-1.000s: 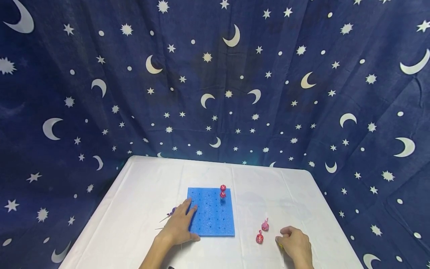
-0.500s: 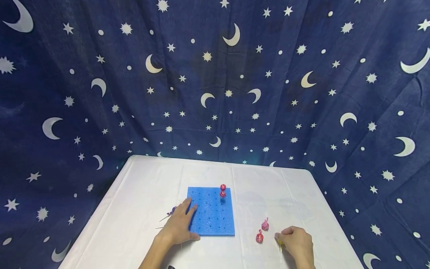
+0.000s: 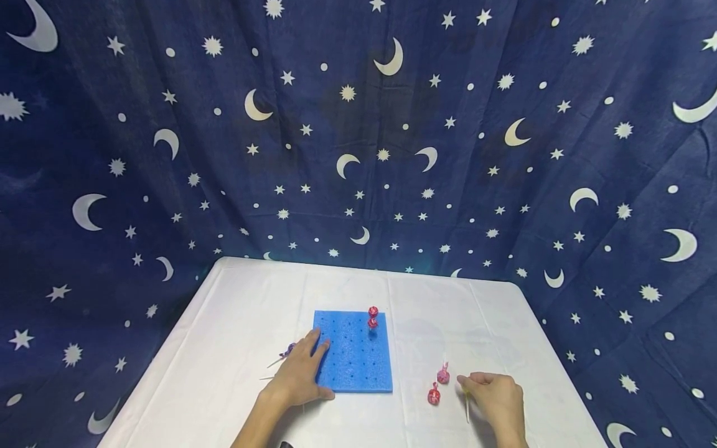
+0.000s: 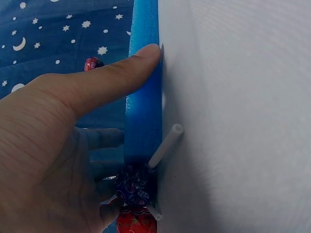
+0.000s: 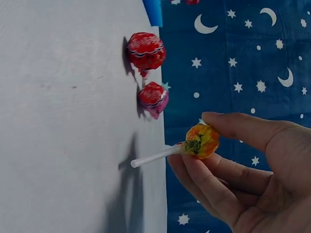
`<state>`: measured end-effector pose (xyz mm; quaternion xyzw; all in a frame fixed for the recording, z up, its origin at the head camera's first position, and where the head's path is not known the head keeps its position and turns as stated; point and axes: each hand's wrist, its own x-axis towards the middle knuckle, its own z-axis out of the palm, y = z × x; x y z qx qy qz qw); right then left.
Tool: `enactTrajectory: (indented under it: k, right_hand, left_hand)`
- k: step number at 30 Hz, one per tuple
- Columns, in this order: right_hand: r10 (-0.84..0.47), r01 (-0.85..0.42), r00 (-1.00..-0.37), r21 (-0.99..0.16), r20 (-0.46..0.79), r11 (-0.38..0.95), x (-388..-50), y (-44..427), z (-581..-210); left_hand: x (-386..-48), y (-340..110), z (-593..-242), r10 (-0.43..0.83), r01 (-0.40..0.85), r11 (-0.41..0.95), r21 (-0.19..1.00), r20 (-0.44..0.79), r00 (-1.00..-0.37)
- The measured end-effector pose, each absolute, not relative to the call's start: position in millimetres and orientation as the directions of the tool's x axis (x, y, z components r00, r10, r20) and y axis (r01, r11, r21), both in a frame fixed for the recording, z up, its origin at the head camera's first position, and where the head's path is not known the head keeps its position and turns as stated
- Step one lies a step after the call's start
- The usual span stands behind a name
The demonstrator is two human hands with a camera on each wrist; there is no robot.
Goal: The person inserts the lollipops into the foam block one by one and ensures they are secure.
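My left hand (image 3: 297, 372) rests along the left edge of a blue foam board (image 3: 361, 367) dotted with small holes, fingers spread over its top and thumb at its near edge. Two red lollipops (image 3: 373, 323) stand upright in the board near its far right corner. To the right, my right hand (image 3: 495, 398) pinches a yellow-orange lollipop (image 5: 201, 141) by its wrapped head, between thumb and fingertips. Its white stick points toward the table. Beside this hand lie a pink lollipop (image 3: 443, 376) and a red lollipop (image 3: 434, 396).
Left of the board lies a purple lollipop (image 4: 133, 187) next to another red lollipop (image 4: 136, 222), partly hidden by my left hand in the head view. A white cloth covers the table (image 3: 263, 298). A dark blue star-and-moon curtain (image 3: 358, 124) hangs behind and at both sides.
My right hand has risen slightly, bringing the yellow-orange lollipop up from the table with its stick hanging more upright. The left hand stays in place on the board.
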<state>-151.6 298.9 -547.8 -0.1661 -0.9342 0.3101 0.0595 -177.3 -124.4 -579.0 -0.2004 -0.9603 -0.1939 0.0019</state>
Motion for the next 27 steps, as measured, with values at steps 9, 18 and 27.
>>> enactTrajectory:
  k: [9,18,27]
  right_hand:
    - [0.420,0.165,-0.889,-0.728,0.182,0.666,-154.7,287.5,-542.8]
    - [0.402,-0.012,-0.880,-0.856,0.255,0.516,-160.7,262.9,-544.8]
    - [0.310,-0.122,-0.906,-0.878,0.289,0.463,-167.3,246.7,-544.6]
  left_hand:
    - [-175.8,-124.0,-579.5,0.388,0.389,0.845,0.368,0.080,-0.918]
    - [-177.7,-124.4,-579.3,0.388,0.393,0.847,0.358,0.089,-0.917]
    - [-177.7,-124.8,-578.5,0.387,0.391,0.843,0.370,0.086,-0.918]
